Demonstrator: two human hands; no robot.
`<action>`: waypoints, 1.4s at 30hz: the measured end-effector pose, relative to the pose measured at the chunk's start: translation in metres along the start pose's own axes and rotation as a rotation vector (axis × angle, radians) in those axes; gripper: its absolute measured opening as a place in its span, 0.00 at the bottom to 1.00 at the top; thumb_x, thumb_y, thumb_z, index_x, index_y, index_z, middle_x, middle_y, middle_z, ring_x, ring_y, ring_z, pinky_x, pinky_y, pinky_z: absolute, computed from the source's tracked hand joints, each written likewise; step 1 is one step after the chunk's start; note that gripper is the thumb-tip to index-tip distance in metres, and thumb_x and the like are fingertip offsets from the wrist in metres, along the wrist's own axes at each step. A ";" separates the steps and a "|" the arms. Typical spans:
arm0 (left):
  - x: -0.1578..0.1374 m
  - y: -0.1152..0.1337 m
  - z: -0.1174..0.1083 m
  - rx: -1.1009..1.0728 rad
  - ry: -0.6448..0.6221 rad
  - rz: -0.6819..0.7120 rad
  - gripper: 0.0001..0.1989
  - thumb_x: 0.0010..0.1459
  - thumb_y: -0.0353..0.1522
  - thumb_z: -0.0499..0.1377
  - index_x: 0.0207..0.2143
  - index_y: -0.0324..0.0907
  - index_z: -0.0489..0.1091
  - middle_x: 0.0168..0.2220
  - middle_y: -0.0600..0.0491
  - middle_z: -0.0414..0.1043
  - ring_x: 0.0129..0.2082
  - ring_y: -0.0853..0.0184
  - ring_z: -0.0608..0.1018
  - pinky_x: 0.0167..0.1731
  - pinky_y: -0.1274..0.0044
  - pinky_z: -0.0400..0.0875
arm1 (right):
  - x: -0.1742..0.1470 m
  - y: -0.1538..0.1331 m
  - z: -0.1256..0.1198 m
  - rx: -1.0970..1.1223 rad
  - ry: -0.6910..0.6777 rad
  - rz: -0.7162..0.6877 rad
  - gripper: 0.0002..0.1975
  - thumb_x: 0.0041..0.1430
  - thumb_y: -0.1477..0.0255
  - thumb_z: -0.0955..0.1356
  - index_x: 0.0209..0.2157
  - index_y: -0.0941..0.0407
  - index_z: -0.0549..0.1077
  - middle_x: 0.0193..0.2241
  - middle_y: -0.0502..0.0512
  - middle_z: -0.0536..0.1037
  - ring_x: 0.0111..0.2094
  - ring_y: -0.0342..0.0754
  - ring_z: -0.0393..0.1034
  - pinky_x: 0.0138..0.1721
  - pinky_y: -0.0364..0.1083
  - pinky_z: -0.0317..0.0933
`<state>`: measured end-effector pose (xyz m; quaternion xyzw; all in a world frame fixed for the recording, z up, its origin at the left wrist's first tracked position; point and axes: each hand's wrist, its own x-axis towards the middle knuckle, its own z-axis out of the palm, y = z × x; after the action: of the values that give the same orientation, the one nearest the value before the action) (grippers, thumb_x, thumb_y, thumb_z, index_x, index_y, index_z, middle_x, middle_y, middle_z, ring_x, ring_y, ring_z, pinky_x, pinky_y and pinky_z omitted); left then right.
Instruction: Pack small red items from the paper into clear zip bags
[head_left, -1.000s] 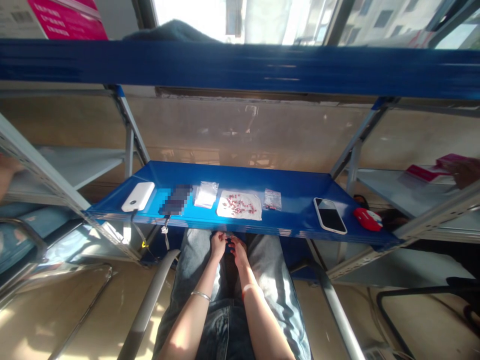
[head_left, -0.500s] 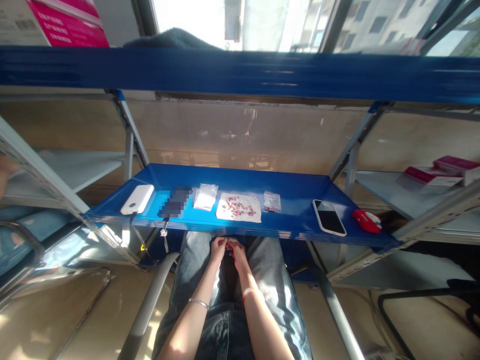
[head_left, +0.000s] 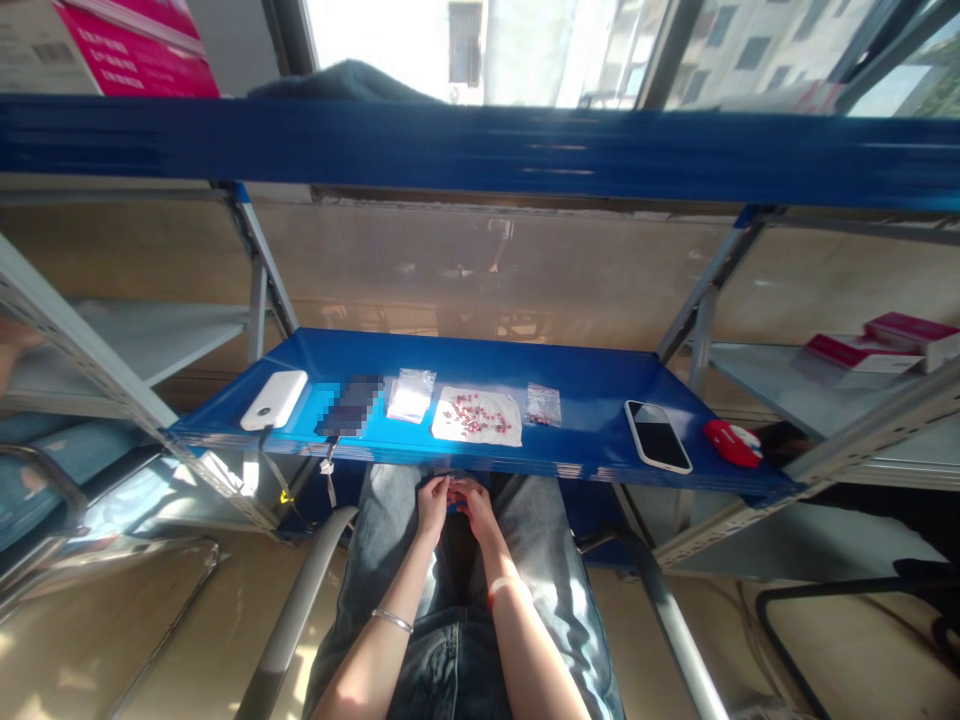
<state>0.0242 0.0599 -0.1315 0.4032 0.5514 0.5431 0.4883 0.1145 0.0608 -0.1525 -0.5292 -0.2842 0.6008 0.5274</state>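
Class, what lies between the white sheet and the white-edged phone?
In the head view, a small clear bag with reddish pieces lies there, nearer the white sheet than the phone.

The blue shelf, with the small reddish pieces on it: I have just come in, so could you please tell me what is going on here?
A seated person has the left hand and right hand together below the front edge of the blue shelf; whether they hold something small cannot be told. Above them, reddish pieces lie scattered on a white sheet, with a clear bag on either side. A phone lies farther right.
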 end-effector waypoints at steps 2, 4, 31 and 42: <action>-0.002 0.004 -0.002 0.057 0.042 0.037 0.09 0.48 0.36 0.60 0.23 0.38 0.72 0.21 0.50 0.74 0.22 0.65 0.76 0.25 0.75 0.70 | -0.001 -0.004 -0.001 -0.030 -0.052 0.012 0.10 0.42 0.67 0.70 0.27 0.59 0.74 0.25 0.54 0.77 0.25 0.44 0.69 0.21 0.39 0.53; -0.004 0.009 -0.005 0.115 0.089 0.069 0.07 0.49 0.33 0.59 0.22 0.39 0.71 0.20 0.50 0.73 0.22 0.64 0.76 0.27 0.74 0.70 | -0.003 -0.008 -0.003 -0.059 -0.122 0.025 0.11 0.42 0.66 0.70 0.27 0.60 0.75 0.27 0.56 0.78 0.25 0.44 0.69 0.21 0.39 0.53; -0.021 0.065 -0.041 0.112 -0.490 0.054 0.15 0.49 0.37 0.61 0.38 0.38 0.75 0.30 0.48 0.76 0.27 0.65 0.76 0.26 0.76 0.72 | -0.047 -0.089 -0.018 -0.396 -0.821 0.198 0.15 0.46 0.64 0.71 0.28 0.63 0.77 0.21 0.58 0.77 0.19 0.45 0.68 0.17 0.39 0.51; -0.029 0.109 -0.014 0.064 -0.262 0.268 0.17 0.50 0.39 0.61 0.39 0.36 0.73 0.30 0.49 0.76 0.28 0.65 0.77 0.29 0.75 0.74 | -0.066 -0.140 -0.020 -0.360 -0.707 -0.108 0.16 0.51 0.61 0.70 0.29 0.61 0.76 0.21 0.55 0.78 0.19 0.41 0.68 0.19 0.38 0.53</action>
<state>0.0064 0.0382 -0.0212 0.5557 0.4413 0.5283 0.4662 0.1718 0.0345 -0.0104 -0.3580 -0.5764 0.6578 0.3269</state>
